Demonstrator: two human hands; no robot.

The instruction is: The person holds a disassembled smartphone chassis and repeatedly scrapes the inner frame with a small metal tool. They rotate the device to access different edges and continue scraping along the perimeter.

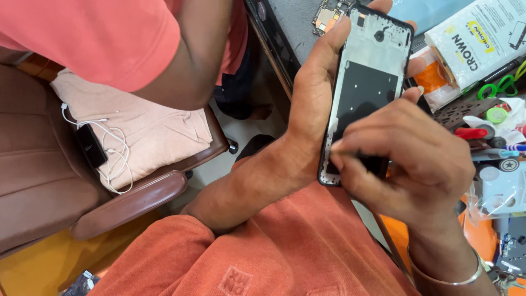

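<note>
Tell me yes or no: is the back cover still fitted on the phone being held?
No: the phone frame in the left hand lies open, showing bare metal inside.

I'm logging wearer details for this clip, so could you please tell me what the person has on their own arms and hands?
Both hands are bare, with no gloves or rings in view. The left hand and its forearm are uncovered up to a rust-orange textured fabric sleeve. The right hand has a thin silver metal bangle round the wrist.
</note>
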